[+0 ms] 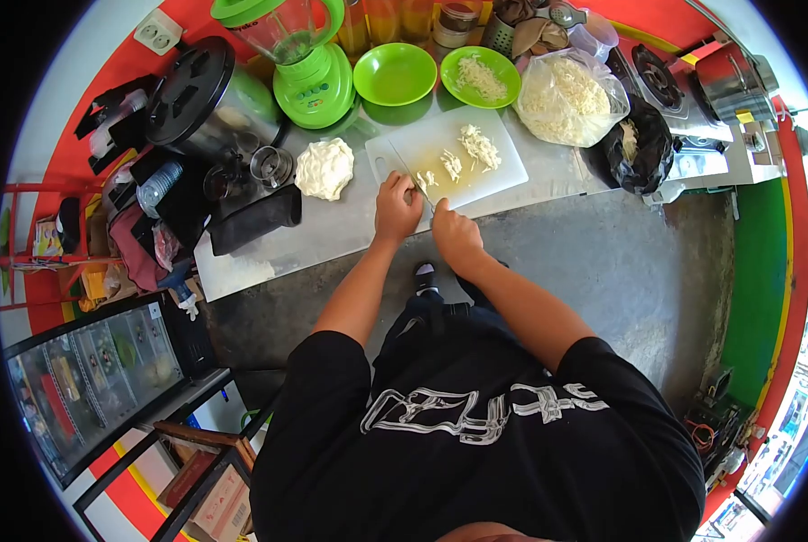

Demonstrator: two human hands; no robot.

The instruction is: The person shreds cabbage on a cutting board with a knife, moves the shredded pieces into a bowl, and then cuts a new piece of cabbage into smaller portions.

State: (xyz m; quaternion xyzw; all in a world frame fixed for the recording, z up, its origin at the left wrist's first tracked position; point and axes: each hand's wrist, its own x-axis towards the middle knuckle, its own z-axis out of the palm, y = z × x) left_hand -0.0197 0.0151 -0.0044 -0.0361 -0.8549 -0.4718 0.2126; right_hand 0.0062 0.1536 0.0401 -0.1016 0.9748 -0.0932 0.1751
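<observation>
A white cutting board (503, 167) lies on the metal counter with small piles of pale shredded food (478, 144) on it. My left hand (397, 208) rests fingers-down on a small pale piece at the board's near left edge. Right beside it, my right hand (454, 237) is closed around a knife handle; the blade points toward the piece and is mostly hidden by my hands. Both hands sit at the counter's front edge.
A green blender (309, 63), two green bowls (395, 74), a clear bag of shreds (571, 99), a black bag (639, 149), a pale lump (325, 168), a black-lidded pot (196, 95) and a stove (661, 81) crowd the counter. Grey floor below; glass cabinet (106, 379) at left.
</observation>
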